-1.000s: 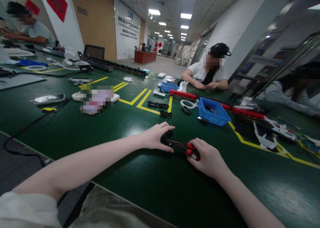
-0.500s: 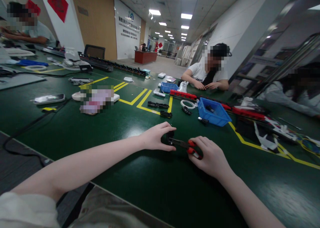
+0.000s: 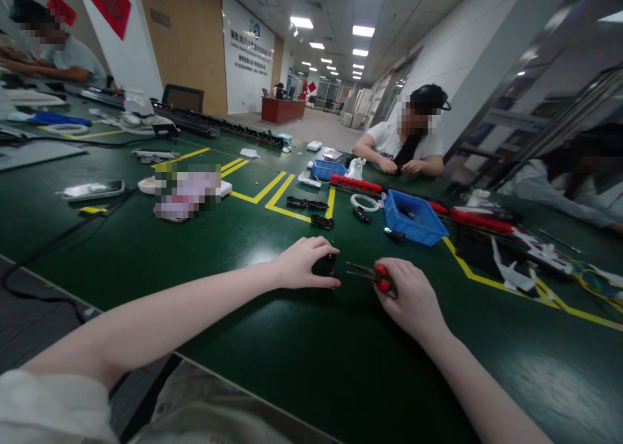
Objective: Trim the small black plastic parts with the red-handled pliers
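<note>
My left hand is closed round a small black part, which the thumb and fingers partly hide. Red-handled needle-nose pliers are in my right hand, their thin jaws apart and pointing left. A short gap separates the jaw tips from the black part. Both hands are above the green table. Beyond them, a long black part and a shorter black piece lie by the yellow tape lines.
A blue bin holding dark pieces stands to the right, beside a white ring. Long red strips run behind it. A phone lies to the left. Across the table sits a co-worker.
The pliers have drawn back to the right from the black part, and their jaws have opened. My left hand has stayed nearly in place, still holding the part.
</note>
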Demonstrator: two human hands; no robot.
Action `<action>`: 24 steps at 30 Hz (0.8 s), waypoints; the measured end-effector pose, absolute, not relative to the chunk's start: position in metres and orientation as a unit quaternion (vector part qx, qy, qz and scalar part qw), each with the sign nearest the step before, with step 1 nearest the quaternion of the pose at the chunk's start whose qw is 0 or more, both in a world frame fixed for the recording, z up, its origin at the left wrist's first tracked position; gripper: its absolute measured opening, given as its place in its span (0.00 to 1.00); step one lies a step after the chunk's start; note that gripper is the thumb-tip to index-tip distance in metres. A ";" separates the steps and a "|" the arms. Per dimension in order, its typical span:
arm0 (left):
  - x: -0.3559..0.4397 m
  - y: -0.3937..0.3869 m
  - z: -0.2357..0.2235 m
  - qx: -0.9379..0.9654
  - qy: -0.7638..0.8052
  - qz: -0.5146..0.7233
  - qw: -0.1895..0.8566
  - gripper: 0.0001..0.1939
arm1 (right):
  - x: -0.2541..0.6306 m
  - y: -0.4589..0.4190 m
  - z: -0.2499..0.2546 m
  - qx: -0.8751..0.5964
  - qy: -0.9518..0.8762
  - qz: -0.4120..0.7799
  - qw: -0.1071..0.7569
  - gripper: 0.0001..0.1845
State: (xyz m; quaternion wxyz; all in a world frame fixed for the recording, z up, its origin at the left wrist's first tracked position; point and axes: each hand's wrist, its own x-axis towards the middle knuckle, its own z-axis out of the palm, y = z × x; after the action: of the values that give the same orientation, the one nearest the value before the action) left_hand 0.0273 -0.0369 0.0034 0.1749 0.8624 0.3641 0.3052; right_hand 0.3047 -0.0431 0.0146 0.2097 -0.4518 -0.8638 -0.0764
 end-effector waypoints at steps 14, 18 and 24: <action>0.027 -0.029 -0.010 0.855 0.409 0.269 0.169 0.30 | 0.303 -0.031 0.010 -0.447 -0.876 -0.068 0.165 0.17; 0.026 -0.028 -0.012 0.856 0.401 0.275 0.174 0.30 | 0.302 -0.034 0.014 -0.432 -0.885 -0.087 0.151 0.16; 0.014 -0.025 -0.006 0.884 0.368 0.229 0.176 0.34 | 0.296 -0.047 0.023 -0.405 -0.900 -0.135 0.090 0.17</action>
State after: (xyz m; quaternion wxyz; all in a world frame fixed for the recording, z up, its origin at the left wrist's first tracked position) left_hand 0.0140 -0.0252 -0.0058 0.1761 0.8837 0.3683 0.2290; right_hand 0.2960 -0.0474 0.0228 0.0905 -0.4052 -0.8997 -0.1349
